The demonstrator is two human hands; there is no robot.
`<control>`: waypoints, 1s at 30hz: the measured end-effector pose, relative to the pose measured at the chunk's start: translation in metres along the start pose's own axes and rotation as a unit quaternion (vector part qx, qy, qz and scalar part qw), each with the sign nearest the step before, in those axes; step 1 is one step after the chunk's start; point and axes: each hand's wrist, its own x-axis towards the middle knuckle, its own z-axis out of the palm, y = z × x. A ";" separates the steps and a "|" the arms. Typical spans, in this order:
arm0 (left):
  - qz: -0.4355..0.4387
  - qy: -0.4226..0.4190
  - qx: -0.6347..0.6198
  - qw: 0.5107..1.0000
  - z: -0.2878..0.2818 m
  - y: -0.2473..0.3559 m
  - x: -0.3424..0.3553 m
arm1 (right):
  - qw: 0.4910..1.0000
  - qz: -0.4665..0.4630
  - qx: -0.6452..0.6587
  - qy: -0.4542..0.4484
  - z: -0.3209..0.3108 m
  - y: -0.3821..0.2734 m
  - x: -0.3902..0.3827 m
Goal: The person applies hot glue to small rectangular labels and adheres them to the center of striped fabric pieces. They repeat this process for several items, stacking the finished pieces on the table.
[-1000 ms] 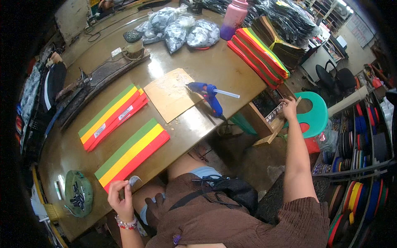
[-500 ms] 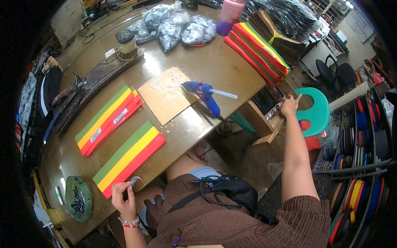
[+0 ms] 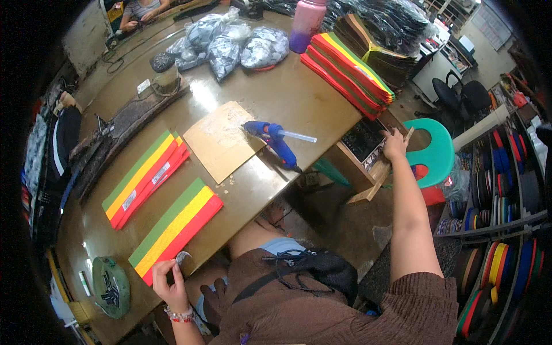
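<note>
My left hand [image 3: 172, 287] is at the table's near edge, thumb and fingers pinched on a small curled grey-white piece [image 3: 183, 257]. Just beyond it lies a green, yellow and red striped strip [image 3: 175, 227], flat on the table. More striped strips with pale labels [image 3: 146, 181] overlap farther left. Out to the right, my right hand [image 3: 395, 145] reaches over an open wooden drawer [image 3: 361, 175], fingers apart at its inner side; no held thing shows. A blue glue gun [image 3: 278, 144] with a clear glue stick rests partly on a tan board [image 3: 221, 155] crusted with dried glue.
A stack of striped strips [image 3: 345, 72] sits at the table's far right, near a pink-purple bottle [image 3: 307, 23]. Bags of grey pieces [image 3: 261, 46] lie at the back. A green dish [image 3: 109, 287] is at left, a teal stool [image 3: 440, 152] beyond the drawer. Another person [image 3: 141, 11] appears at the far left.
The view has shifted slightly, bringing another person into the far left. My right hand's fingers have spread over the drawer. My left hand keeps its pinch on the curled piece.
</note>
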 end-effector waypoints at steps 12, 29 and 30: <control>0.033 0.014 0.050 0.998 0.007 0.002 0.000 | 0.999 -0.024 0.023 0.014 0.010 0.001 0.021; 0.058 -0.004 0.074 0.996 0.011 0.005 0.000 | 0.998 -0.012 0.056 0.023 0.021 -0.009 0.044; 0.060 -0.003 0.077 0.995 0.012 0.005 0.000 | 0.998 -0.014 0.057 0.023 0.023 -0.010 0.045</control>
